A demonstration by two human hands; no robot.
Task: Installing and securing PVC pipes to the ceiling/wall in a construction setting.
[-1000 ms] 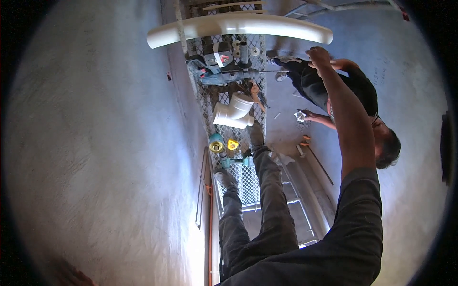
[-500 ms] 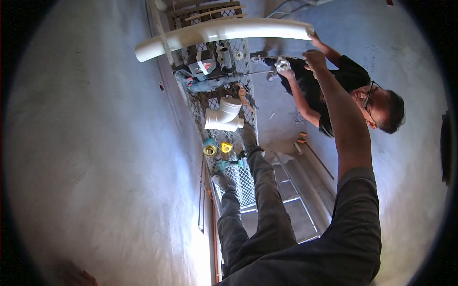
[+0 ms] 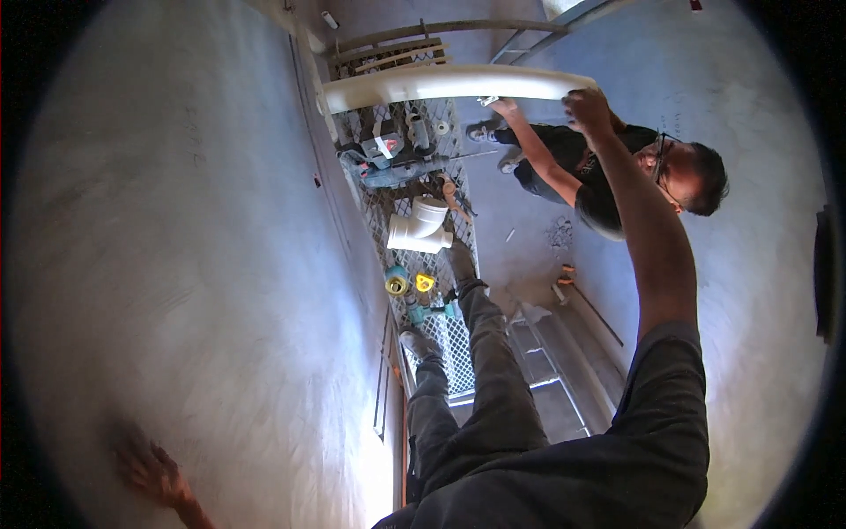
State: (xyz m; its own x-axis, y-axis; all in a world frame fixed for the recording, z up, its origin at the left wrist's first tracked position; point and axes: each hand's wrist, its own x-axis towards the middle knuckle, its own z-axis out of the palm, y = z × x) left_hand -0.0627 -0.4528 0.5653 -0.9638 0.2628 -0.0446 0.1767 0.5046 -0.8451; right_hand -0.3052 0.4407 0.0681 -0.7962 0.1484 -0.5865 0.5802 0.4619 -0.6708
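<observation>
A long white plastic pipe [image 3: 458, 83] lies crosswise above the scaffold's mesh platform. My right hand [image 3: 588, 112] is closed at the pipe's right end, with its fingers curled over the rim. At the lower left, my left hand [image 3: 157, 476] is spread flat against the grey plaster wall [image 3: 194, 291]. A co-worker [image 3: 608, 167] in dark clothes stands below on the right. One co-worker's hand [image 3: 504, 106] holds a small pale item just under the pipe; the other is hidden behind my hand and arm.
On the mesh platform [image 3: 454, 344] around my feet lie a rotary hammer drill [image 3: 397, 173], a white pipe elbow fitting [image 3: 421, 227], a yellow object [image 3: 425, 282], a round roll or can [image 3: 397, 280] and a teal tool [image 3: 423, 311]. A ladder-like metal frame [image 3: 555, 379] stands lower right.
The pipe has shifted right and tilted less. My right hand has come onto its end, and my left hand shows more fully on the wall. The co-worker's hand has risen to the pipe.
</observation>
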